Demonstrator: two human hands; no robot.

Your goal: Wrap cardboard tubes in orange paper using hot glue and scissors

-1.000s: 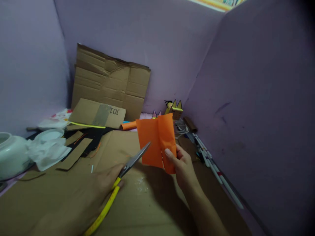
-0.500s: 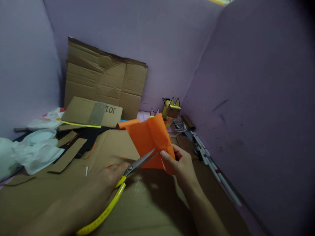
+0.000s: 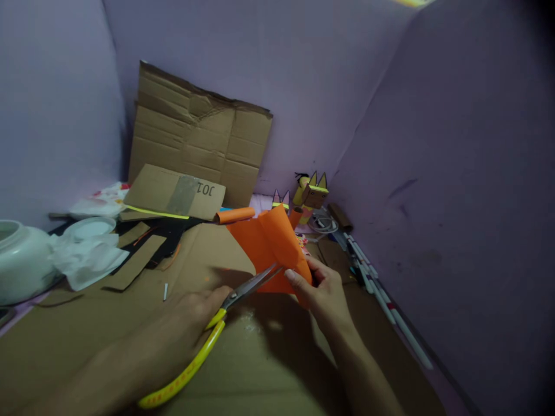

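My left hand (image 3: pixel 199 315) is closed round the yellow-handled scissors (image 3: pixel 247 289), whose blades point up and to the right. The blade tips lie against an orange sheet of paper (image 3: pixel 277 237), slightly parted. My right hand (image 3: pixel 323 292) pinches the lower right part of that sheet, thumb on the near side and fingers behind. The paper is bent and folded over toward the right. Both hands are above a brown cardboard sheet (image 3: pixel 243 370) that covers the work surface.
An orange paper roll (image 3: pixel 235 215) lies behind the sheet. Large cardboard (image 3: pixel 203 127) leans on the back wall. At left are a white jar (image 3: pixel 26 260), crumpled white paper (image 3: pixel 89 263) and cardboard strips (image 3: pixel 136 263). Paper-covered sticks (image 3: pixel 390 306) run along the right wall, near a cardboard animal figure (image 3: pixel 314 195).
The view has shifted a little to the left, showing more of the white jar. Scissors and orange paper stay in nearly the same position relative to each other.
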